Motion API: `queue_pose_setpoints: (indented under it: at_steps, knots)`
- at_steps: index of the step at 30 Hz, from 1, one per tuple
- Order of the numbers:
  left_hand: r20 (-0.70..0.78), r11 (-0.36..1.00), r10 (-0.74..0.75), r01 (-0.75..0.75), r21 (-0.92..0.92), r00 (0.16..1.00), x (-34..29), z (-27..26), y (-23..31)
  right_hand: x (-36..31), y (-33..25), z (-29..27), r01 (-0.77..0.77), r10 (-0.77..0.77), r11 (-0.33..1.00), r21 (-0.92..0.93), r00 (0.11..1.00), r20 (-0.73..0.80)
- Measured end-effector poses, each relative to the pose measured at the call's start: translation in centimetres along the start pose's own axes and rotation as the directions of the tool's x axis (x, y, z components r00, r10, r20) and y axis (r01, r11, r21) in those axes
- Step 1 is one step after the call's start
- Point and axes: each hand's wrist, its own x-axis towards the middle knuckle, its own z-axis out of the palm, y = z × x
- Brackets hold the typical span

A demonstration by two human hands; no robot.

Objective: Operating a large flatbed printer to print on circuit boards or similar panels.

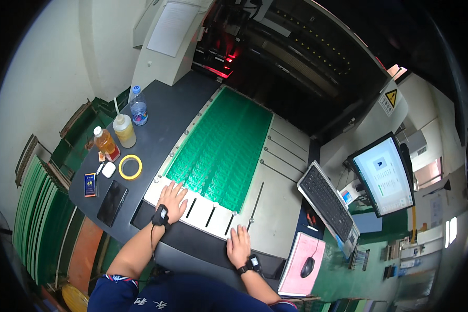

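Note:
A long green circuit board panel lies flat on the pale metal bed of a machine. My left hand rests palm down at the panel's near left corner, fingers spread, the tips at its edge. To the right, my right hand lies on the bed's front edge with its fingers stretched out, a little off the panel's near right corner. Neither hand holds anything. Each wrist wears a strapped black device. Slots and round pins show in the bed around the panel.
On the dark side table at left stand several bottles, with yellow tape and a phone nearby. The machine's dark opening lies beyond. At right are a keyboard, a monitor and a mouse on a pink pad.

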Motion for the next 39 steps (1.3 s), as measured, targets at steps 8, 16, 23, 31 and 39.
queue_pose_setpoints:
  at_steps: [8,16,23,31,39]
  knots:
    - [0.142,0.995,-0.043,0.029,0.098,0.989,-1.2,0.7,-0.7,-2.1,1.1,-0.8,0.083,-0.084,0.996,0.043,0.996,0.019]
    - [0.154,0.995,-0.058,0.044,0.094,0.986,-9.3,-0.7,2.8,-7.3,2.0,-2.4,0.029,-0.014,0.989,0.144,0.995,-0.101]
    - [0.032,0.983,-0.157,0.153,0.103,0.987,-22.6,-3.2,6.2,-15.9,3.2,-3.0,-0.070,0.091,0.986,0.154,0.987,-0.132]
    - [0.327,0.821,-0.467,0.540,-0.183,0.821,-46.6,2.0,5.3,-12.6,4.2,-5.6,-0.112,0.095,0.971,0.213,0.992,0.088]
    - [0.832,0.761,-0.555,0.404,0.508,-0.002,-82.1,-0.9,6.0,-5.8,3.5,-3.4,0.103,-0.055,0.971,0.214,0.974,-0.221]
